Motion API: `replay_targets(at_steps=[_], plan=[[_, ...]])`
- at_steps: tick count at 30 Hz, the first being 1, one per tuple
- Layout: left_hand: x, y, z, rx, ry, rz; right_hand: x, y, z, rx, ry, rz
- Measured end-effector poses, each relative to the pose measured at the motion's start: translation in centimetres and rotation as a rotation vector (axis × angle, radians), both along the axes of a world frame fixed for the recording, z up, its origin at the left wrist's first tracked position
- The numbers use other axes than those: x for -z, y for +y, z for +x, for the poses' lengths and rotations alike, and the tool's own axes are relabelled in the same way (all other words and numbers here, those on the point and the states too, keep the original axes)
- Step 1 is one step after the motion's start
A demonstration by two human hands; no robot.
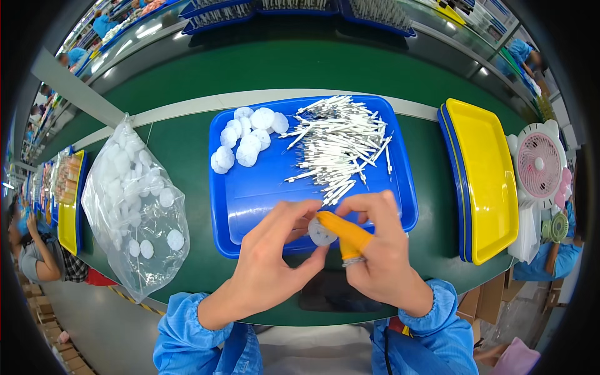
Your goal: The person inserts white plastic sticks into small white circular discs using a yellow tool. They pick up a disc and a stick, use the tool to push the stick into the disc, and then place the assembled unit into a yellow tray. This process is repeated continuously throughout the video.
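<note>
Over the near edge of the blue tray (250,212), my left hand (265,259) pinches a round translucent white disc (322,232) between thumb and fingers. My right hand (381,256) is curled close against the disc's right side. A yellow finger cover on it touches the disc's upper edge, and whatever its fingertips hold is hidden. At the tray's far left lie several loose white discs (248,149), some overlapping. Thin white sticks with dark, wire-like ends form a heap (340,140) on the tray's right, just beyond my fingers.
Left of the tray, a clear plastic bag (134,206) holds many more discs. Stacked yellow and blue trays (484,181) stand at the right, beside a pink-and-white fan (539,164). A dark flat object (337,297) lies below my hands. Tray racks and other people are farther off.
</note>
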State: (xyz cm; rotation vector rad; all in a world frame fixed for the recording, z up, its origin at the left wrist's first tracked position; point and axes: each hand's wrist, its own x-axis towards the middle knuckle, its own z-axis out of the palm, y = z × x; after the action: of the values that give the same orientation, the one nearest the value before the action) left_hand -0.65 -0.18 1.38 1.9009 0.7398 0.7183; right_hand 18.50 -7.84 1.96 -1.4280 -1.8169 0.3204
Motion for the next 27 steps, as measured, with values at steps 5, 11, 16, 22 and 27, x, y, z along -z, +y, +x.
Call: replay_targets(at_steps=[5,11,16,22,27], plan=[[-0.02,0.00,-0.03,-0.017,-0.030,-0.057,-0.24,-0.42,0.16,0.027,0.009,0.012],[0.05,0.05,-0.04,-0.030,-0.012,-0.069,-0.29,-0.40,0.14,-0.016,0.017,0.010],[-0.20,-0.03,0.02,-0.028,0.011,-0.068,-0.16,-0.19,-0.05,-0.021,0.013,-0.020],[-0.07,0.03,0.00,-0.028,0.003,-0.067,-0.21,-0.45,-0.04,-0.052,0.023,-0.018],[0.05,0.07,-0.08,-0.041,0.004,-0.080,-0.29,-0.56,0.08,-0.013,0.011,0.018]])
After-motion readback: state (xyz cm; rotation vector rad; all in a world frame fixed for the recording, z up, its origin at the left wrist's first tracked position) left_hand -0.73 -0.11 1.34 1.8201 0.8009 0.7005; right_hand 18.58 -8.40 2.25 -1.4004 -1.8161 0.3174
